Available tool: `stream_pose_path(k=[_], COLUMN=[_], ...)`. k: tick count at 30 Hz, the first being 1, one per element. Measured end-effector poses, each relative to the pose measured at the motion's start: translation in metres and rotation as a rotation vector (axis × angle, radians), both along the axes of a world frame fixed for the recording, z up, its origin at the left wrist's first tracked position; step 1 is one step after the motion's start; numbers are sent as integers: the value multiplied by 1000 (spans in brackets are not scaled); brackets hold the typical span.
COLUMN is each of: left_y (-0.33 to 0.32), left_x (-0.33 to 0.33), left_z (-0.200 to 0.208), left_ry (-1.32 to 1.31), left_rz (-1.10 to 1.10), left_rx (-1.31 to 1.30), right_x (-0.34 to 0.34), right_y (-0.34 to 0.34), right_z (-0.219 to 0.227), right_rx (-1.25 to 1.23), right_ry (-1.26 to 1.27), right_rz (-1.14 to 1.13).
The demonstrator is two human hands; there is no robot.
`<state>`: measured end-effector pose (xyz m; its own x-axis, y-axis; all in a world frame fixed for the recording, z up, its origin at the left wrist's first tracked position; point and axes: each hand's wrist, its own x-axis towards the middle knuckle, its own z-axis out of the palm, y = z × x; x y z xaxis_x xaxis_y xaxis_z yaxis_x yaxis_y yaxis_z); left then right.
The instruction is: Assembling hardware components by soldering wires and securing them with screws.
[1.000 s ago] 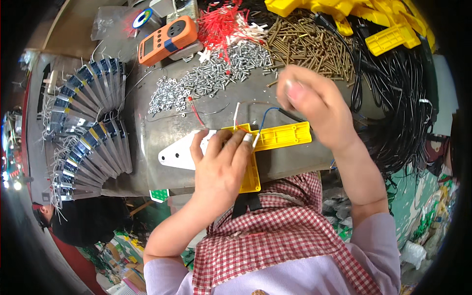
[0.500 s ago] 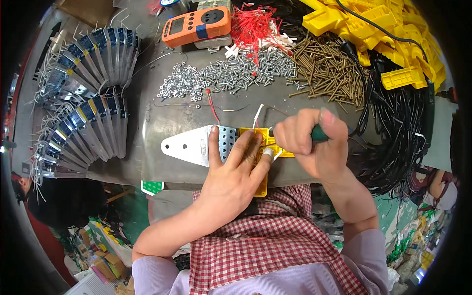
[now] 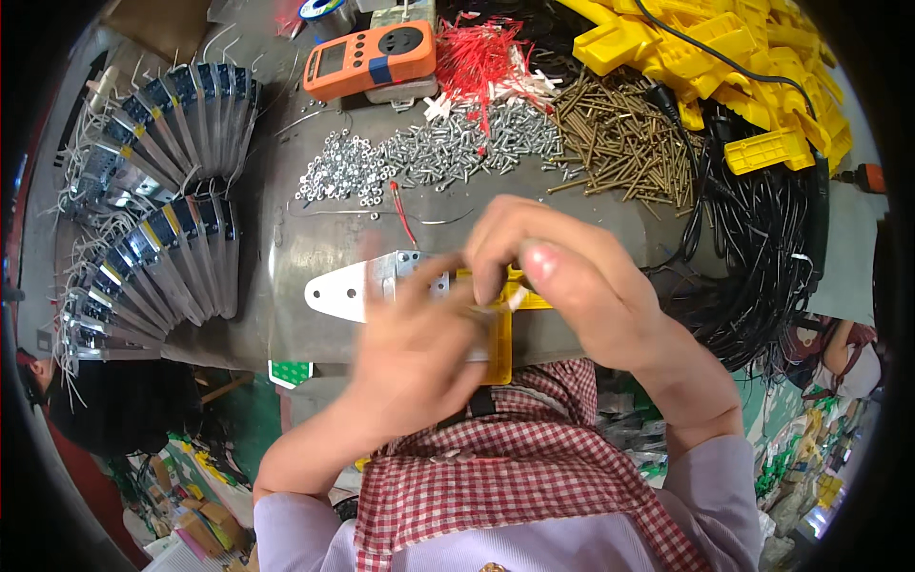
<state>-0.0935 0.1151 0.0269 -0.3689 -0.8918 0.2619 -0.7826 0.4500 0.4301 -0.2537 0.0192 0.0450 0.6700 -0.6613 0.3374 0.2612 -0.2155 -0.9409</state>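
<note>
Since half a second ago the right hand point(image 3: 581, 286) has lost sight of its green-handled tool and now curls over the yellow plastic part point(image 3: 500, 334) at the near edge of the metal bench point(image 3: 315, 238); whether it grips anything I cannot tell. Blurred, the left hand point(image 3: 415, 357) lies over the same part and the white metal plate point(image 3: 343, 289) beside it, fingers loosely bent. Silver screws point(image 3: 448, 153) and brass screws point(image 3: 620, 143) lie heaped toward the far edge.

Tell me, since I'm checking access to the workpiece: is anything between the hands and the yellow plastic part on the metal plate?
Nothing visible: the left hand and right hand both rest directly on the yellow plastic part, which lies by the metal plate.
</note>
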Motion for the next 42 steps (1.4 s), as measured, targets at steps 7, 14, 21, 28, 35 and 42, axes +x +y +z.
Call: stream_pose_path(k=[7,14,21,28,35,42], left_y=[-71,-75,-48,-41,-13,-23], left_x=[-34,-20,-45,-51,-39,-32], left_z=[42,16,-4,5,-19,-23], left_ry=[598,825,26,374,-75,-278], left_rz=[-222,145,198,280,-143,-41], left_rx=[-153,-90,156,287,-4,-18], right_x=[6,-4,-95,-134,-138,-107], right_y=[24,-46,-50,13,21,17], right_z=[-38,0,11,-14,-37,-14], right_rx=[299,351,-744,-610,-525,-679], right_ry=[-90,-27,979,917,943,1026], right_rz=[179,299,-229,-311,-387,-403])
